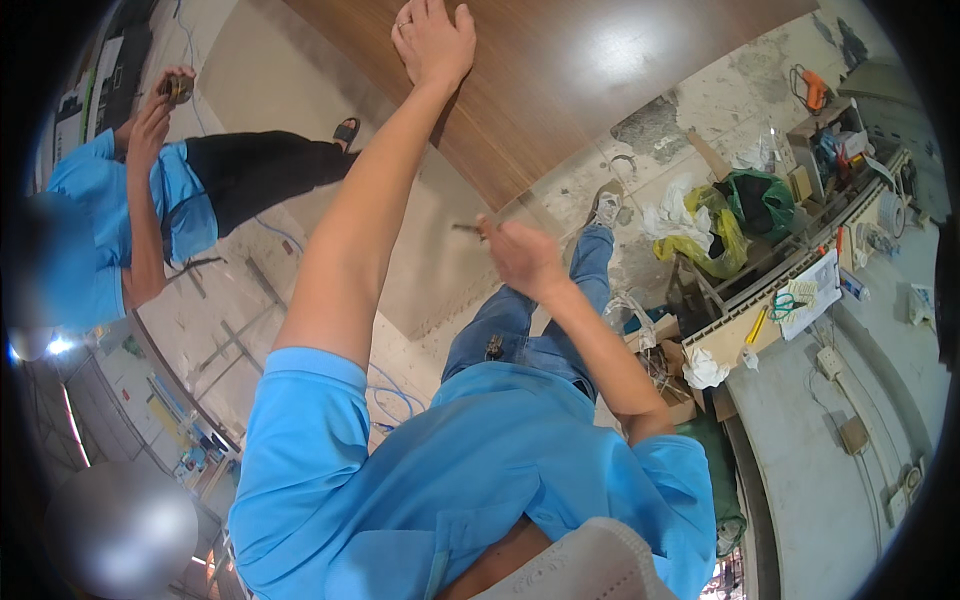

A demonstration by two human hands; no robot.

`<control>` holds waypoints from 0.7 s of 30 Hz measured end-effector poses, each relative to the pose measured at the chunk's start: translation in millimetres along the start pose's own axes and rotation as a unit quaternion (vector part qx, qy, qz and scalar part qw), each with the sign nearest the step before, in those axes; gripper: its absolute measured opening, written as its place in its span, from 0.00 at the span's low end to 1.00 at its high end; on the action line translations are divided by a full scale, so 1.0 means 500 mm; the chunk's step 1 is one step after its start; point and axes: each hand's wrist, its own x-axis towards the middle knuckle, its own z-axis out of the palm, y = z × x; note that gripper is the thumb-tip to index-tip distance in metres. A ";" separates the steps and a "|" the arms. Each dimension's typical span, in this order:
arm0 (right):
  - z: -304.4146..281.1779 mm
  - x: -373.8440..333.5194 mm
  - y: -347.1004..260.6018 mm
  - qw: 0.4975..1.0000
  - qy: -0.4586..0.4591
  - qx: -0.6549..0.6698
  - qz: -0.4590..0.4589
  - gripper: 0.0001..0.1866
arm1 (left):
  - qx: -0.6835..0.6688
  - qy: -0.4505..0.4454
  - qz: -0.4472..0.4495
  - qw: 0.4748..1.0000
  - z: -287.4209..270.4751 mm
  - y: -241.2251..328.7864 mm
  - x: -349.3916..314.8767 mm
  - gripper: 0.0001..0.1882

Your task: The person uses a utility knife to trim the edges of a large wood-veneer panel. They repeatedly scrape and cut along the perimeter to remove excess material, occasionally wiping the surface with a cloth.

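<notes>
My left hand lies on a wide brown wood-grain panel, fingers spread on its surface and the fingertips near the top edge of the view. A ring shows on one finger. My right hand is closed in front of my body, below the panel's near corner and apart from it. From its fingers sticks out a small thin dark piece, blurred, whose kind I cannot make out.
At left another person in a blue shirt holds a round tape roll. To the right stands a cluttered workbench with green scissors and a yellow cutter. Plastic bags and an orange power tool lie nearby.
</notes>
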 end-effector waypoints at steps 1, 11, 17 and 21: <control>-0.030 0.014 0.025 0.999 0.019 -0.020 0.028 0.28 | -0.004 -0.005 -0.007 1.000 0.001 0.000 0.000 0.29; -0.454 0.216 0.510 0.929 0.310 -0.072 0.187 0.11 | 0.055 -0.140 0.103 0.983 -0.027 0.007 0.029 0.32; -0.694 0.387 0.866 0.902 0.318 -0.115 0.269 0.15 | 0.028 -0.182 0.104 0.977 -0.057 0.012 0.047 0.33; -0.771 0.463 1.019 0.888 0.367 -0.105 0.257 0.14 | 0.033 -0.202 0.097 0.974 -0.070 0.022 0.050 0.34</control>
